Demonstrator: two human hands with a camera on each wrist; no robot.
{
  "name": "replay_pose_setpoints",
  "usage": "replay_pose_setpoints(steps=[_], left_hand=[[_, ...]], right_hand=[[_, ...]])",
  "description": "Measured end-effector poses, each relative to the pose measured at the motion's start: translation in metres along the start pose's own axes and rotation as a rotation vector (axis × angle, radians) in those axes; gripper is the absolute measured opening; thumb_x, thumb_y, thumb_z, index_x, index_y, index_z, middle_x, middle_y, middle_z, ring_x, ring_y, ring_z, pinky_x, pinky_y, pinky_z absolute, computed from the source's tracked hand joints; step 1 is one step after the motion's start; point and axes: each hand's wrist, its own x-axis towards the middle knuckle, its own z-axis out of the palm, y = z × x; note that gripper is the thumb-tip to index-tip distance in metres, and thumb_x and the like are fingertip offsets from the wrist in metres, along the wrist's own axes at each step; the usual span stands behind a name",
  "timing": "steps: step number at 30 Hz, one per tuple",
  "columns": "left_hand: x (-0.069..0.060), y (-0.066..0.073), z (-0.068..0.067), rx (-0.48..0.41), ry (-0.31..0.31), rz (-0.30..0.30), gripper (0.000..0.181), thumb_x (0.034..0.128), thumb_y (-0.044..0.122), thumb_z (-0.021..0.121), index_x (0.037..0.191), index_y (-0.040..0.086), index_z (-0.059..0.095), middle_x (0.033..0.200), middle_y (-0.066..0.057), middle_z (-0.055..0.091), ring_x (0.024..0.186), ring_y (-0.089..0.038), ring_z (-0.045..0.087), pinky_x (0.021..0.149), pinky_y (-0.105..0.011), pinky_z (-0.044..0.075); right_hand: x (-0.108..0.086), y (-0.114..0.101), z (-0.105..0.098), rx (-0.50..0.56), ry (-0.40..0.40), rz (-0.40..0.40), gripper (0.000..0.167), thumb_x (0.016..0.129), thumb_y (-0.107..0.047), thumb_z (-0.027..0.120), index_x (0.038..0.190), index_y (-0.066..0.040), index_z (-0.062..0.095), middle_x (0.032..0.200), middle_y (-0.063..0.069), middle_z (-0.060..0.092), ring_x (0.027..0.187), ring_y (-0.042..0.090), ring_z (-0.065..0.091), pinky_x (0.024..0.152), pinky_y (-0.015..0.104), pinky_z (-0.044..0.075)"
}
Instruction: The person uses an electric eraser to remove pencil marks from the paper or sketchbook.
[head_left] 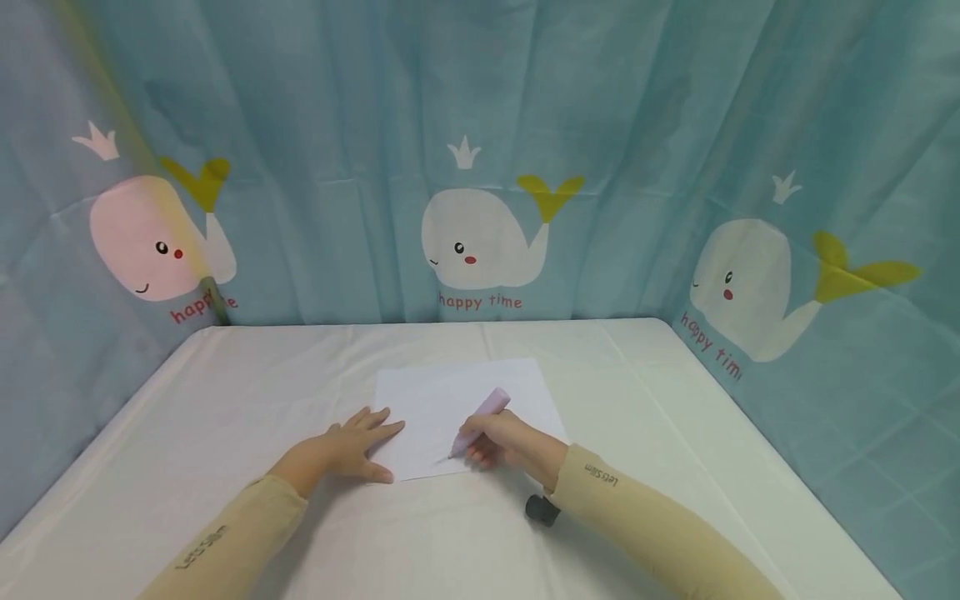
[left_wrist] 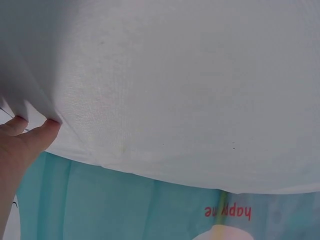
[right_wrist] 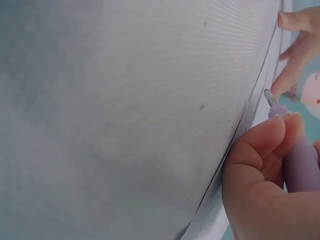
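A white sheet of paper (head_left: pixel 427 392) lies on the white-covered table. My left hand (head_left: pixel 352 447) rests with fingers spread on the paper's left edge and the cloth beside it. Only a few of its fingertips (left_wrist: pixel 52 125) show at the left of the left wrist view. My right hand (head_left: pixel 498 437) pinches a lilac pen-shaped tool (head_left: pixel 491 404), tilted, with its thin tip at the paper near the front edge. In the right wrist view, the tool (right_wrist: pixel 301 165) has a narrow grey metal-looking tip; thumb and finger grip it just behind.
A white cloth (head_left: pixel 247 375) with light creases covers the table. Blue-green curtains (head_left: pixel 315 208) printed with whales stand along the back and both sides. A small black cylindrical object (head_left: pixel 542 510) shows beneath the right sleeve.
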Motion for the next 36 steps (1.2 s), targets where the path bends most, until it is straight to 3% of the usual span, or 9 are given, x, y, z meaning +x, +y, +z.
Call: replay_pose_setpoints(steps=[6,13,20,28,36], left_hand=[[0.0018,-0.0003,-0.0016,0.007,0.001,0.010,0.088,0.0794,0.049,0.075,0.149,0.010,0.038,0.156,-0.022,0.021,0.142,-0.050,0.008,0.103,-0.075,0.010],[0.0035,-0.0010,-0.0012,0.006,0.012,0.013,0.088,0.0788,0.049,0.075,0.148,0.010,0.039,0.156,-0.023,0.022,0.142,-0.049,0.009,0.103,-0.075,0.011],[0.0019,0.0008,-0.0003,-0.008,0.000,0.012,0.087,0.0793,0.048,0.076,0.148,0.009,0.038,0.156,-0.023,0.022,0.142,-0.050,0.009,0.102,-0.076,0.010],[0.0009,0.0017,-0.0001,0.007,0.007,-0.001,0.087,0.0790,0.047,0.076,0.148,0.009,0.039,0.156,-0.024,0.022,0.142,-0.050,0.010,0.102,-0.075,0.012],[0.0025,-0.0007,0.0009,0.008,0.001,0.000,0.088,0.0784,0.049,0.076,0.148,0.010,0.039,0.156,-0.023,0.023,0.142,-0.050,0.010,0.102,-0.075,0.012]], right_hand=[[0.0000,-0.0011,0.0004,0.010,-0.004,-0.006,0.012,0.080,-0.009,0.060,0.089,-0.001,0.060,0.062,0.006,0.057,0.049,0.010,0.050,0.049,0.020,0.043],[-0.0008,-0.0049,0.0037,0.029,0.079,-0.002,0.017,0.079,-0.006,0.064,0.094,0.001,0.060,0.062,0.005,0.059,0.049,0.009,0.052,0.048,0.017,0.043],[-0.0013,-0.0032,0.0062,-0.033,0.065,0.002,0.017,0.080,-0.005,0.066,0.094,0.003,0.061,0.060,0.005,0.058,0.049,0.008,0.050,0.049,0.018,0.042],[0.0000,-0.0027,0.0070,-0.035,0.098,-0.004,0.021,0.080,-0.007,0.067,0.097,0.003,0.058,0.060,0.005,0.058,0.048,0.008,0.048,0.048,0.018,0.040],[-0.0014,-0.0037,0.0074,-0.058,0.073,-0.010,0.020,0.080,-0.007,0.068,0.095,0.002,0.059,0.060,0.005,0.057,0.049,0.010,0.048,0.048,0.020,0.040]])
